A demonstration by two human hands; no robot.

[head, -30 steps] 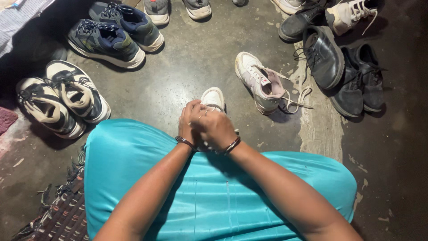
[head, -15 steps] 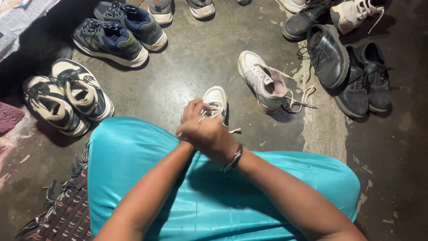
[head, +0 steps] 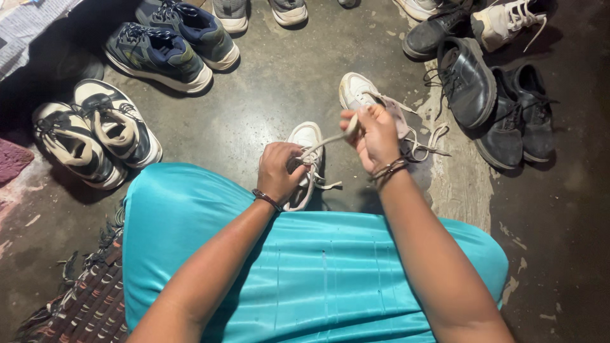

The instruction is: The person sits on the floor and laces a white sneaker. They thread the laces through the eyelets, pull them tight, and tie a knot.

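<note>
Bare concrete floor (head: 279,82) is filling the view, dim and stained, with shoes lying around a seated person's lap, which is draped in turquoise cloth (head: 305,273). Nearest, just beyond the knees, a white sneaker (head: 306,141) is resting toe-away on the floor. Left hand (head: 281,170) is pressing on its laced top, fingers curled together around the lacing. Right hand (head: 375,134) is lifting above and to the right, fingers pinched on a white lace (head: 329,140), which is running taut down to the shoe. Just behind the right hand, a second white sneaker (head: 357,90) is lying with loose laces. Farther right, black leather shoes (head: 470,86) are sitting together; at left, a white-and-black pair (head: 95,136); farther back, navy trainers (head: 168,47).
</note>
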